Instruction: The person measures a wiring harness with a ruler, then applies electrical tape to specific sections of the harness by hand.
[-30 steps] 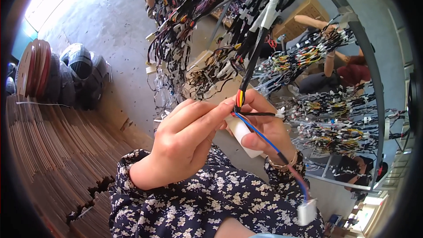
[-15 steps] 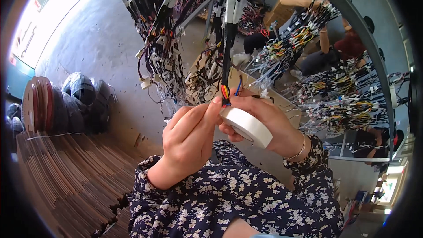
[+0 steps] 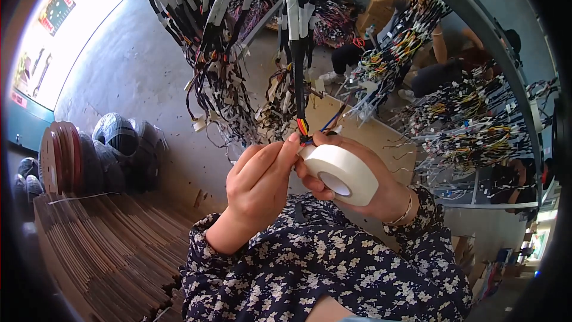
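In front of me hangs a black-wrapped wire harness (image 3: 300,77) with white tape around its upper part. Red, yellow and blue wires come out of its lower end. My left hand (image 3: 259,176) pinches that lower end between thumb and fingers. Close against it, my right hand (image 3: 375,173) is closed on a roll of white tape (image 3: 351,164), whose hollow core now faces me. The tape's edge reaches the wires at my fingertips; the exact contact is hidden by my fingers. A blue wire (image 3: 333,118) sticks out above my right thumb.
More harness bundles (image 3: 217,77) hang just left. Others hang from a curved metal frame (image 3: 506,65) at the right, where people work among them. Stacked flattened cardboard (image 3: 113,244) lies at lower left, with cable spools (image 3: 62,155) and dark wrapped rolls (image 3: 116,134) behind it.
The tape roll has turned in my right hand, so its core opening shows more. My left hand keeps its pinch on the wires. The whole view has shifted slightly.
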`<state>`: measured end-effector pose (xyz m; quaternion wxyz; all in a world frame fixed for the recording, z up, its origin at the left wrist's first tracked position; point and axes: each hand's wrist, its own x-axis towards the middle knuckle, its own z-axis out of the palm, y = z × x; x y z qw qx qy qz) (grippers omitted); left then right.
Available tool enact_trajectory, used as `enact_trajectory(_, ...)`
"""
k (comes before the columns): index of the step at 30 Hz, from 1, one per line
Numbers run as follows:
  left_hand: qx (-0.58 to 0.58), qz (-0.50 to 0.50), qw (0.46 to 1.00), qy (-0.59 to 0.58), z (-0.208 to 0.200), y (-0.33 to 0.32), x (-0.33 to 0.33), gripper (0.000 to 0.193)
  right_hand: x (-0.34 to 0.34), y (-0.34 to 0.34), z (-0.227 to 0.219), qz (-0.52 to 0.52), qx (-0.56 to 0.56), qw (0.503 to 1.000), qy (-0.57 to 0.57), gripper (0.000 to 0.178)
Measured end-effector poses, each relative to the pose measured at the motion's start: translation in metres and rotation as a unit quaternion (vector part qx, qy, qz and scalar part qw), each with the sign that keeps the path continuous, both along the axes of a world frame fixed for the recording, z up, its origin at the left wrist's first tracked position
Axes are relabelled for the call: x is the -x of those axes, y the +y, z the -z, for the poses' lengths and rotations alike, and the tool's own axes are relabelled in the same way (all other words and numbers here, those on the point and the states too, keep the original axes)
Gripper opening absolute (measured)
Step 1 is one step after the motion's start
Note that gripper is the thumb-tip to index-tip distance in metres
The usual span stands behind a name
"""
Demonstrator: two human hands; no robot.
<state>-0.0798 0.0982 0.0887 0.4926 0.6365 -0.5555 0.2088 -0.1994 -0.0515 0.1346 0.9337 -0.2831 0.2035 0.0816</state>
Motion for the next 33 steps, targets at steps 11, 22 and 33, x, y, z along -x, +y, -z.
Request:
enact_trajectory(11,0.052,-0.065,0.996,0.01,0.033,-0.02,0.008,0.032,-0.002,0.017,0.007,0.117,0.051,0.992,0.001,0.027)
enact_trajectory(22,0.092,0.073,0.933,0.341,0.043,-0.01,0.031,0.024,-0.011,0.001,-0.015,0.004,0.119,0.992,-0.045,0.04)
enact_trajectory(33,0.111,-0.024,0.872,0.476,0.02,-0.009,0.027,0.027,-0.034,-0.004,0.018,0.205,0.651,0.695,-0.229,0.022)
